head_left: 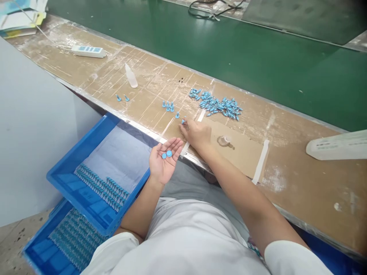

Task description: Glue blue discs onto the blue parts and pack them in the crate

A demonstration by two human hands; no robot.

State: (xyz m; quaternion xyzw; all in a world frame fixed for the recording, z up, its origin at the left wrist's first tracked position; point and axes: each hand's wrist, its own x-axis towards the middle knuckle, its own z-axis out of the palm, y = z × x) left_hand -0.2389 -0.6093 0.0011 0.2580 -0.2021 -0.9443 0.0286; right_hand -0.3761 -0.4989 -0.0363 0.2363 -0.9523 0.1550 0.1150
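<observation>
My left hand [164, 160] is palm up at the table's front edge, fingers spread, with two small blue discs [169, 153] lying loose on the palm. Just above the tabletop, my right hand [196, 131] pinches a small blue peg-shaped piece [182, 122] between thumb and fingertips. Close to those fingertips stands a similar blue piece [177, 115] on a round base. Several more blue pieces [168, 107] stand in a group to its left. Behind my right hand lies a heap of small blue parts [219, 104].
A blue tray [97, 206] with rows of blue pieces juts out below the table edge, above a second blue tray [37, 248]. A squeeze bottle [131, 76], a power strip [88, 51] and a large bottle [338, 147] lie on the table. A small cap [225, 140] sits on taped cardboard.
</observation>
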